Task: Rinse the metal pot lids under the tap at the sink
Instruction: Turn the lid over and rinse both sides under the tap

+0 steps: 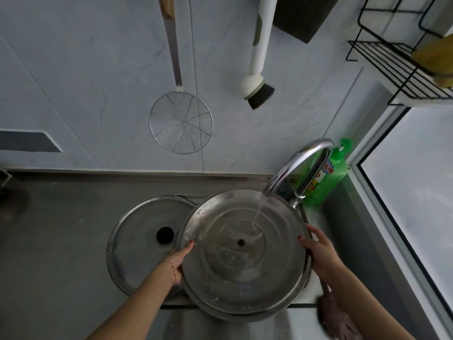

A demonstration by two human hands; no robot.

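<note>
A large metal lid (242,253) sat in the lower centre of the frame, its hollow underside facing up, speckled with pale residue. Water (258,209) from the curved tap (299,165) struck it right of its centre hole. The left hand (177,260) gripped its left rim, thumb curled over the edge; the right hand (318,253) held the right rim likewise. A second lid (142,244) with a black knob lay just left, partly under the first. A green soap bottle (328,177) stood behind the tap. On the wall above hung a wire skimmer (181,122) and a brush (257,92); a black rack (397,57) filled the upper right.
</note>
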